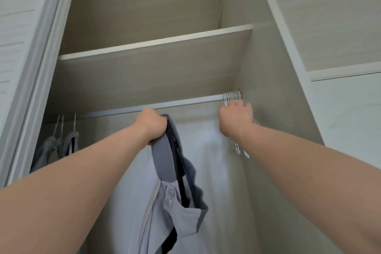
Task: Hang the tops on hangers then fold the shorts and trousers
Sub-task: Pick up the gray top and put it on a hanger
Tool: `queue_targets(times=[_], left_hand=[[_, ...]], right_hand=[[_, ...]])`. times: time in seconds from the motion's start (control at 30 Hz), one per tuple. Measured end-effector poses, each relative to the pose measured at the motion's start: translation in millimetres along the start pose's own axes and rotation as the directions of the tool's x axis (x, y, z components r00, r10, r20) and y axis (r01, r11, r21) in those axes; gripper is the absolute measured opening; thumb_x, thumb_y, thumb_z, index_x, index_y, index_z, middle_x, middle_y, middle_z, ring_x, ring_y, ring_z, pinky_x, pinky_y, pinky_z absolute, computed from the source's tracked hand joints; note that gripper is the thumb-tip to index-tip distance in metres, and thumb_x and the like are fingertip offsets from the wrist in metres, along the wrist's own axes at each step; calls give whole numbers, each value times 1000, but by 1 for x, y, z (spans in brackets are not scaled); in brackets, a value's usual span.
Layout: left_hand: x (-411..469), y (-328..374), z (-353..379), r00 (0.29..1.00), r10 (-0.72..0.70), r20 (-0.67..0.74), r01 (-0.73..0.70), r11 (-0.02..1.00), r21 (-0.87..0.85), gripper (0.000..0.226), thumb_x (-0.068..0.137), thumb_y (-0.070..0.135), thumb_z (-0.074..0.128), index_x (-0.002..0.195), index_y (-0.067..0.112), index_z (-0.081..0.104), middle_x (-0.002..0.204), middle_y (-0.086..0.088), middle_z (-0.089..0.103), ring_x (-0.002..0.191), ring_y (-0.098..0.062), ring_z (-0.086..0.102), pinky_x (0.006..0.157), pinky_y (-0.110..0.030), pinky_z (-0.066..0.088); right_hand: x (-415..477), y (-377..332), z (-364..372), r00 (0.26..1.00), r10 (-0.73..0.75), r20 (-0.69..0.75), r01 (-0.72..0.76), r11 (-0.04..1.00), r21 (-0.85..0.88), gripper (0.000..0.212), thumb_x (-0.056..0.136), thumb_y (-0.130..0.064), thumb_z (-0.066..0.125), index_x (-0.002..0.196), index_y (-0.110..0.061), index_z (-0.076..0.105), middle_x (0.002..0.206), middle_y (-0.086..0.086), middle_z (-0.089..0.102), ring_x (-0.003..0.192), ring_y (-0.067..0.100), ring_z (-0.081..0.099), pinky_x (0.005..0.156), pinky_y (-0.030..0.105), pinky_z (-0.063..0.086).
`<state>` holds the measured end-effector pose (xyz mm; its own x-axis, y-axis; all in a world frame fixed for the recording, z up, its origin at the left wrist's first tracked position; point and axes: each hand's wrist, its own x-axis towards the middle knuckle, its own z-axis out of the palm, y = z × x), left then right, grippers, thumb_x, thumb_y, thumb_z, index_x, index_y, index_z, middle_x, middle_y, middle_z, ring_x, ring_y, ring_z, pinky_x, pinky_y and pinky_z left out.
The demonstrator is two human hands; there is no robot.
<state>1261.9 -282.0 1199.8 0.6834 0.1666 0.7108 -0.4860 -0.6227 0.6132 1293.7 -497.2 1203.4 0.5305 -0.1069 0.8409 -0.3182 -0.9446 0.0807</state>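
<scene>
I look up into a wardrobe. My left hand (151, 125) grips the ribbed collar of a pale grey zip jacket (175, 208), which hangs down from it just below the silver rail (175, 104). My right hand (236, 119) is curled round one of several white wire hangers (233, 97) bunched at the rail's right end. The hanger's lower parts show below my wrist. At the rail's left end, grey tops (59, 148) hang on hangers.
A shelf board (156, 44) spans the wardrobe above the rail. A sliding door frame (37, 72) stands at the left, and a side panel (288, 51) at the right. The rail is bare between the two hands.
</scene>
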Motion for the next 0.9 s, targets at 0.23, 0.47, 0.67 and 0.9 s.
queue_targets(times=[0.23, 0.47, 0.67, 0.9], left_hand=[[4, -16, 10, 999, -20, -47, 23, 997, 76, 34, 102, 21, 54, 71, 7, 50, 67, -9, 51, 57, -25, 51, 43, -26, 41], [6, -26, 14, 998, -33, -57, 41, 989, 143, 38, 102, 20, 52, 66, 7, 48, 64, -9, 50, 55, -25, 49, 44, -25, 40], [6, -33, 7, 997, -39, -68, 49, 989, 139, 33, 102, 20, 53, 73, 4, 55, 68, -11, 54, 63, -29, 53, 51, -30, 48], [-1, -46, -10, 996, -32, -86, 48, 982, 185, 36, 101, 21, 53, 69, 5, 52, 68, -12, 54, 71, -33, 56, 57, -34, 51]], right_hand=[[13, 11, 32, 998, 61, -8, -61, 996, -57, 42, 98, -14, 41, 140, -18, 51, 140, 11, 50, 128, 31, 45, 100, 36, 37], [29, 27, 28, 988, 97, -118, -88, 993, 80, 41, 99, -9, 39, 137, -14, 55, 139, 13, 52, 129, 34, 48, 106, 41, 38], [32, 23, 24, 983, 123, -135, -102, 983, 153, 39, 98, -12, 41, 133, -18, 57, 136, 11, 53, 128, 32, 46, 105, 41, 36], [26, 19, 20, 969, 135, -207, -93, 975, 200, 41, 95, -10, 41, 134, -10, 51, 136, 13, 52, 127, 32, 47, 97, 37, 37]])
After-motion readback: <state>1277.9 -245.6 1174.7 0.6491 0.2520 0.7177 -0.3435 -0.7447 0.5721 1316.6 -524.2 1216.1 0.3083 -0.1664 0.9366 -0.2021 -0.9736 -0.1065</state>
